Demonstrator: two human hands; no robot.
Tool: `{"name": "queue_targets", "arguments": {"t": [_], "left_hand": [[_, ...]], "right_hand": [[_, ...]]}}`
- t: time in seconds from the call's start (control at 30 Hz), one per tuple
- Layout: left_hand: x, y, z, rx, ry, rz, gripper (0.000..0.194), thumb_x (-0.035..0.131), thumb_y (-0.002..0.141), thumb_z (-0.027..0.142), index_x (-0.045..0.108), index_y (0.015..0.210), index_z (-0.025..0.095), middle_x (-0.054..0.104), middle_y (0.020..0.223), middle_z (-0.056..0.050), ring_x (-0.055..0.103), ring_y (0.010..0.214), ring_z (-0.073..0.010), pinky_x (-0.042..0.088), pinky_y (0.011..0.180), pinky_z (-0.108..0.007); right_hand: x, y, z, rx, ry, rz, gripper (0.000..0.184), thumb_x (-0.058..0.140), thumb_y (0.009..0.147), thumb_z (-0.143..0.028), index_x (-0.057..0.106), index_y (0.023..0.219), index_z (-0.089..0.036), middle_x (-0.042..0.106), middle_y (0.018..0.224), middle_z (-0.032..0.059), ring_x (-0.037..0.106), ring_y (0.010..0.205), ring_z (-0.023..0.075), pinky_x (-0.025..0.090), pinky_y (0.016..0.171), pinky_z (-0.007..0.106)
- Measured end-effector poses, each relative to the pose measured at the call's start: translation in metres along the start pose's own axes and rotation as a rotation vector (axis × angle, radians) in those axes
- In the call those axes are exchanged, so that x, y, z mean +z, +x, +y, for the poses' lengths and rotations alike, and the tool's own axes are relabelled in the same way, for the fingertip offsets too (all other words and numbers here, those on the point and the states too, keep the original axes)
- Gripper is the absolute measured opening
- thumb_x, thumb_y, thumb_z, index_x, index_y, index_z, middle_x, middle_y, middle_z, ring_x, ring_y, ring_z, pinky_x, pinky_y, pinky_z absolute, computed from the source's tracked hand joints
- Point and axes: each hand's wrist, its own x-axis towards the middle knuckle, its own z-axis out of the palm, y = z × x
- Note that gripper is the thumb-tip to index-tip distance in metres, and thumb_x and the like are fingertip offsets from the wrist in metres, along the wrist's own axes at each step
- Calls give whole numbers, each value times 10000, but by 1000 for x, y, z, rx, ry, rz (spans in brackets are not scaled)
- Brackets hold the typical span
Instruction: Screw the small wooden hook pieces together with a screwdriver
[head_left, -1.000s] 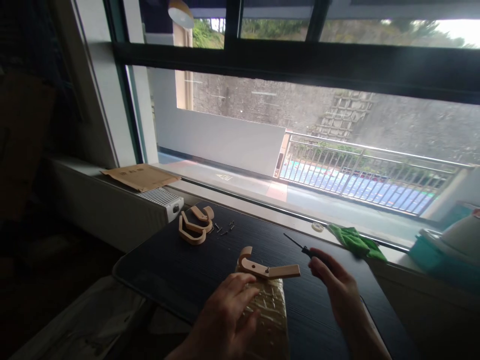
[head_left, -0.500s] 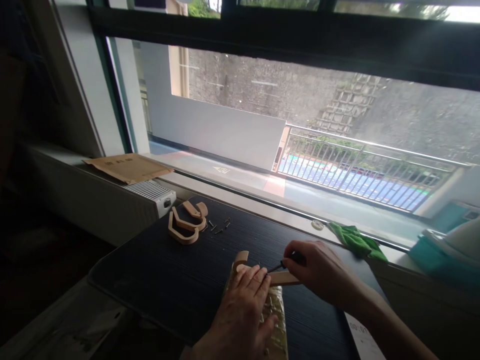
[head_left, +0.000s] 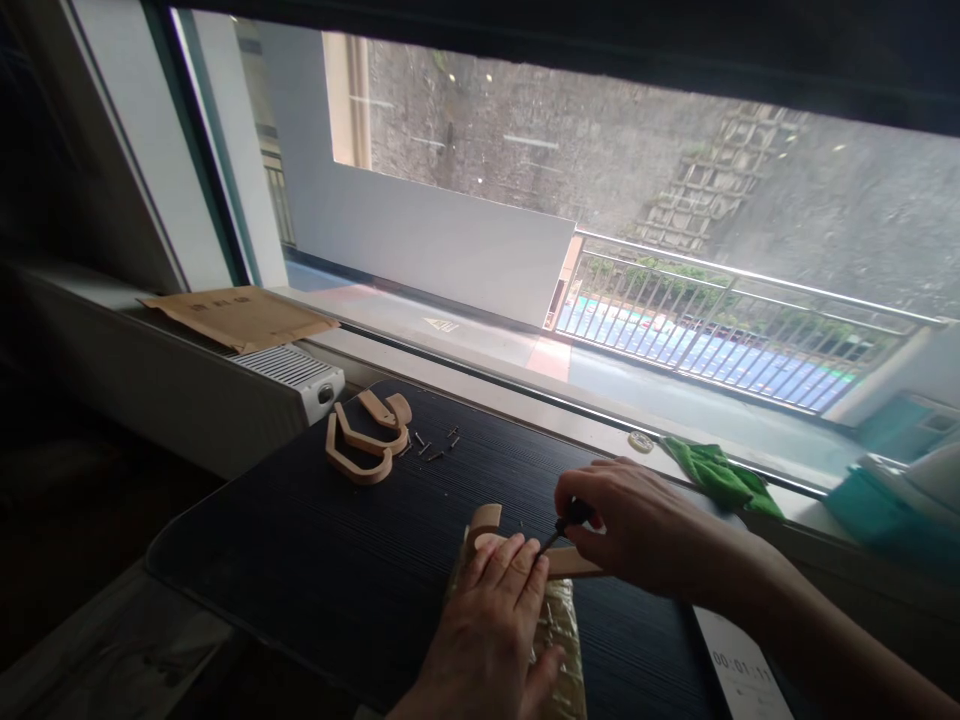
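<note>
I see the left hand (head_left: 491, 612) flat, unclenched, over the wooden hook (head_left: 571, 563) atop the tape-wrapped package (head_left: 562, 612), right hand (head_left: 619, 520) clamped round the screwdriver (head_left: 574, 514); best to keep that hook pinned, push straight along the driver's axis, left hand clear of its hidden tip.

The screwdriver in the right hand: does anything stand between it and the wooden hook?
Nothing visible does: the screwdriver slants down toward the wooden hook, close beside the left hand; its tip is hard to make out.
</note>
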Motion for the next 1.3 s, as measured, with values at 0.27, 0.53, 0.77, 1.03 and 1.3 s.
{"name": "queue_targets", "arguments": {"t": [0.27,0.53,0.77,1.03,1.3], "left_hand": [[-5,1,3,-41,-50,-24,629,592,813,366,410,1370,137,375,1441,-121,323,1326,-310,242,1108,-486],[-3,-1,3,-79,-93,21,584,486,874,496,437,1359,174,387,1440,-96,308,1337,-272,201,1126,-460],[-12,-2,10,-96,-100,82,552,503,859,459,489,1320,157,454,1389,-107,350,1308,-268,208,1123,-442],[-6,-5,10,-68,-65,167,514,493,840,440,536,1275,169,521,1300,-101,419,1244,-271,246,1098,-430],[-10,-6,14,-59,-32,159,498,482,838,399,537,1272,161,539,1272,-107,438,1222,-267,243,1091,-427]], "right_hand": [[-2,16,-2,87,-107,-19,132,541,794,-341,613,791,-230,648,684,3,518,581,140,256,525,268],[-10,0,-1,22,49,-6,141,491,808,-232,605,890,-221,666,807,10,550,678,133,340,593,241],[10,-4,-4,159,-10,127,249,403,896,-338,592,907,-176,673,838,67,567,711,163,344,609,267],[19,2,-14,181,-64,201,216,495,895,-333,581,1008,-170,634,882,22,585,770,152,444,696,310],[16,5,-26,218,-118,189,273,525,904,-352,584,1083,-155,619,1043,57,607,895,178,499,791,391]]}}
